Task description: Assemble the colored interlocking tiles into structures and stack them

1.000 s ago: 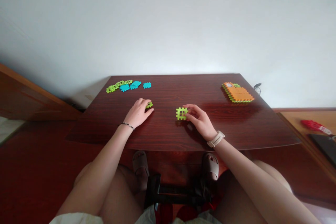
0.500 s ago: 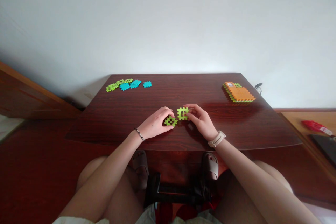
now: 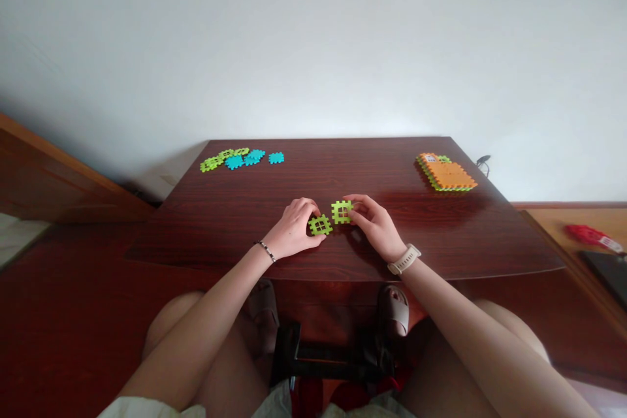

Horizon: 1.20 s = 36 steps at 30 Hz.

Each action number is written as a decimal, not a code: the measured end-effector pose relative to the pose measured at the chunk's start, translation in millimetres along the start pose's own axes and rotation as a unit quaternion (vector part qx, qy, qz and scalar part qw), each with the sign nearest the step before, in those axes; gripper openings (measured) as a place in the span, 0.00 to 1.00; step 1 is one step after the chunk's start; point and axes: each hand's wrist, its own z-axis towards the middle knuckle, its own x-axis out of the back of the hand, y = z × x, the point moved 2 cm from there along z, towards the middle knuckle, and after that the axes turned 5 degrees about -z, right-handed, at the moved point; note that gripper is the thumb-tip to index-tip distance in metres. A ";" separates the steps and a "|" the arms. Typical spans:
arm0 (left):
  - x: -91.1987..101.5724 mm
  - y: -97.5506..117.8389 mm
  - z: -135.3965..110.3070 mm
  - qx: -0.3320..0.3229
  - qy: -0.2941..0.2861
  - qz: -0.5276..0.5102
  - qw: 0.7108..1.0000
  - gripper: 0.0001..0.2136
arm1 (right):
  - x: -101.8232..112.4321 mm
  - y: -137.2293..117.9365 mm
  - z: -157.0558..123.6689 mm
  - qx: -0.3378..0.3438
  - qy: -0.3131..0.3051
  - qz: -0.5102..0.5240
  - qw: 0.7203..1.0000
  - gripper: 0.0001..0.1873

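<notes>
Left hand [image 3: 292, 228] moved in, green tile [image 3: 320, 225], beside right hand [image 3: 375, 227]

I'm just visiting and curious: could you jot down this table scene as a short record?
Left hand: fingertips on the lower green waffle block
Right hand: fingers on the upper green waffle block
Surface: dark reddish wood table
Far left of table: green waffle blocks and blue waffle blocks
Far right of table: stack of orange and green waffle blocks
Wrists: beaded bracelet on left, pale watch on right
</notes>
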 end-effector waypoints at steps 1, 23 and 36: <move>-0.3 0.5 1.0 0.000 0.002 0.000 1.000 0.18 | 0.0 0.2 -0.2 0.002 0.001 -0.003 1.000 0.20; -20.8 -1.8 17.7 0.114 0.065 -0.413 0.901 0.21 | -1.5 11.1 2.2 0.023 0.067 -0.081 0.994 0.20; -22.9 3.4 15.4 0.121 0.069 -0.377 0.916 0.19 | -2.3 11.1 3.7 0.018 0.020 -0.031 0.999 0.19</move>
